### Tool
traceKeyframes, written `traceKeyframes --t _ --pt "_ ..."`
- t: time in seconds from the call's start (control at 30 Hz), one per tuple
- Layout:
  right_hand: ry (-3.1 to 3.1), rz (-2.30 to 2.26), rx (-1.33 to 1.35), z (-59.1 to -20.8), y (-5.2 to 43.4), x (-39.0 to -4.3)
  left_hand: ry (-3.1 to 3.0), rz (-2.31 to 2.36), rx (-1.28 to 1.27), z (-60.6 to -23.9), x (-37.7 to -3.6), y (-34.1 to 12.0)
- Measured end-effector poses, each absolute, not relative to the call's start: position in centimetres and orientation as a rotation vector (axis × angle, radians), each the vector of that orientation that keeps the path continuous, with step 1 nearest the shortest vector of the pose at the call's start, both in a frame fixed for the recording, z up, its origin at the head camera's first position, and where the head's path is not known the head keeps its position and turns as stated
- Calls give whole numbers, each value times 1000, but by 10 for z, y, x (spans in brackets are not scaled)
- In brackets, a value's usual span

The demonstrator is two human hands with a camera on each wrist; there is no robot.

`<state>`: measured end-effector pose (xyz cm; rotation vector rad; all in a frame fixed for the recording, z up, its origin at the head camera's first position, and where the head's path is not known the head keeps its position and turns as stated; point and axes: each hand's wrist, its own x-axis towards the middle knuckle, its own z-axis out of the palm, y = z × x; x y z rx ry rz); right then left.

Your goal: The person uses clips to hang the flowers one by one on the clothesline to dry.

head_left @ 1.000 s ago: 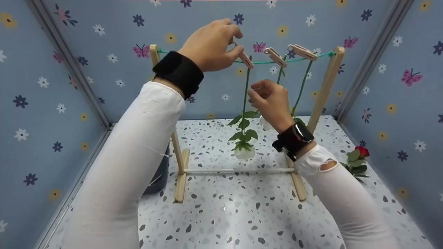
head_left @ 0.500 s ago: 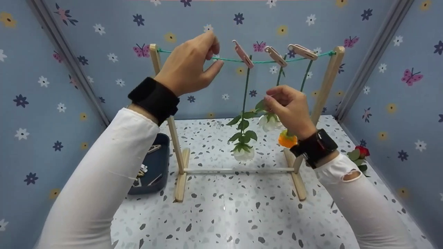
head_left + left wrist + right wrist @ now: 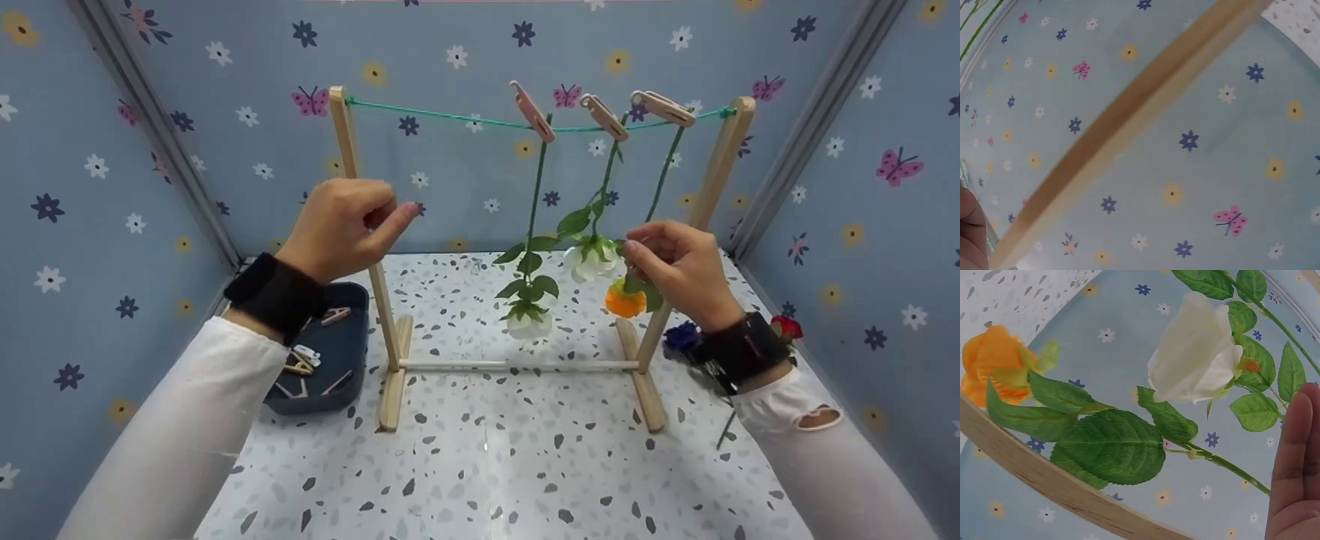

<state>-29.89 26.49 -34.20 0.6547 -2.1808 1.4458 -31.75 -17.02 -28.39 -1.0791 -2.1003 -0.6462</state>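
Observation:
Loosely bent and holding nothing, my left hand hovers in front of the left post, above the dark blue bin. My right hand also holds nothing; it is in front of the right post, nearest the hanging orange flower. Straight fingers show beside the flower stems in the right wrist view. Two white roses and the orange flower hang head down from a green cord. A pink clothespin and two beige clothespins pinch their stems to it.
A wooden stand carries the cord between two posts, with a pale bar low down. Several clothespins lie in the bin. A blue flower and a red rose lie at right, partly behind my right wrist.
My left hand has let go of the pink clothespin and come down to the left, towards the bin. My right hand has moved right and down, away from the stems.

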Motion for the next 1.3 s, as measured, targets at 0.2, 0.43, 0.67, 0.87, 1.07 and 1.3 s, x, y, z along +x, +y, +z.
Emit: traceKeyframes --t 0.2,0.43,0.67,0.87,1.07,1.3 --pt "-2217 1382 718 -356 270 -290 -2247 -722 -932 -333 -320 -212" --pt "-2237 1367 783 -375 270 -282 -2744 -702 -666 -368 -326 -251" --pt "-2257 1408 799 -392 274 -276 -3176 -584 -478 -414 -334 -279" --pt "-2301 1408 754 -406 277 -277 -3335 -306 -440 -447 -336 -298" --pt "-2322 1398 741 -416 278 -276 -3367 -192 -389 -464 -332 -303" --pt "-2352 1398 732 -429 281 -274 -3384 -206 -333 -473 -332 -300"
